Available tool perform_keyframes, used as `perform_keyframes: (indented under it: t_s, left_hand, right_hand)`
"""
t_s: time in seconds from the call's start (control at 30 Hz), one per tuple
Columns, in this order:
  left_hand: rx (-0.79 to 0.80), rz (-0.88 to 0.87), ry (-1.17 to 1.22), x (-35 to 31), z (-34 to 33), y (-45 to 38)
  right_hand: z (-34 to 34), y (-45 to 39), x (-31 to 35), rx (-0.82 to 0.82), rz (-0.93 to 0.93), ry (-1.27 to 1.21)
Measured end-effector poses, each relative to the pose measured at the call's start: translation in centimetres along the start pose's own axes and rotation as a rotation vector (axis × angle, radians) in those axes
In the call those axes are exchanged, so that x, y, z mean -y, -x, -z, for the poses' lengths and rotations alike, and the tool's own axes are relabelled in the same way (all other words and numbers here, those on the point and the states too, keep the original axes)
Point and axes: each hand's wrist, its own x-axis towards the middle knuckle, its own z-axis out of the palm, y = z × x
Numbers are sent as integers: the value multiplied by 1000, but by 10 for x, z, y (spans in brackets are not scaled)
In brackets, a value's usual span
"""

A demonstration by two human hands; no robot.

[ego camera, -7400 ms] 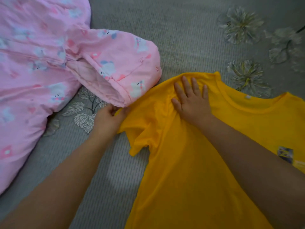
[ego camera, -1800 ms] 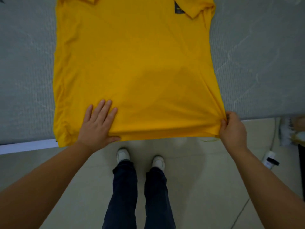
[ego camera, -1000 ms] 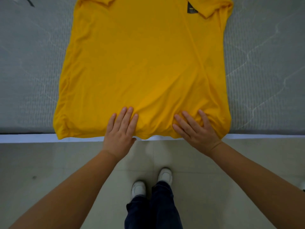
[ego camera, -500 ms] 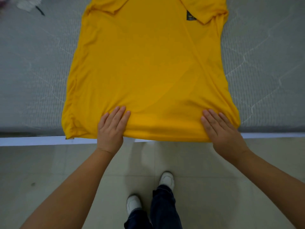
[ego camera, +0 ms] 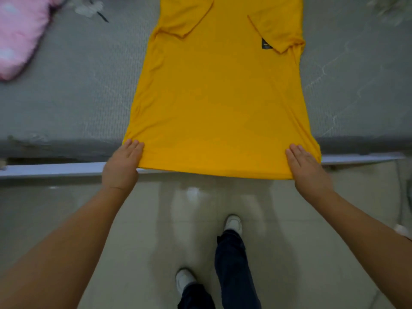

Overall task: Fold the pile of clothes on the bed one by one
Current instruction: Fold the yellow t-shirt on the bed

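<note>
A yellow T-shirt (ego camera: 223, 97) lies flat on the grey bed (ego camera: 66, 90), with both sleeves folded inward over its chest. A small dark patch shows beside the right sleeve. The hem reaches past the bed's near edge and hangs taut over the floor. My left hand (ego camera: 123, 163) grips the hem's left corner, fingers on top of the cloth. At the right corner my right hand (ego camera: 307, 170) holds the hem the same way. Both thumbs are hidden under the fabric.
A pink patterned garment (ego camera: 20, 34) lies at the bed's far left. The white bed frame rail (ego camera: 55, 169) runs along the near edge. Below it are pale floor tiles (ego camera: 133, 230), my dark trousers and white shoes (ego camera: 233, 223).
Both hands have slid outward along the hem to its two corners. The hem has come toward me, past the bed's edge, and the shirt looks stretched flatter.
</note>
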Motion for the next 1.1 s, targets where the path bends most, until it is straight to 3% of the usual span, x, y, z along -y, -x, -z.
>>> perform_keyframes:
  t_s: [0.1, 0.17, 0.2, 0.27, 0.37, 0.6, 0.77, 1.1]
  left_hand:
    - [104, 55, -2, 5, 20, 40]
    - [209, 117, -41, 11, 32, 59]
    - [245, 128, -66, 11, 38, 64]
    - [246, 130, -99, 8, 55, 63]
    - [139, 122, -105, 0, 85, 38]
    - [-57, 292, -34, -44, 143, -81]
    - [-137, 310, -47, -46, 156, -199]
    - [41, 357, -201, -14, 118, -409]
  right_hand:
    - [16, 32, 23, 117, -97, -33]
    - [29, 42, 35, 102, -66, 37]
    - [38, 45, 39, 172, -66, 56]
    - [61, 45, 38, 282, -156, 79]
    - [93, 27, 34, 255, -222, 69]
    - [140, -74, 3, 136, -356, -17]
    - [142, -179, -45, 56, -374, -76]
    - [107, -376, -118, 256, -354, 107]
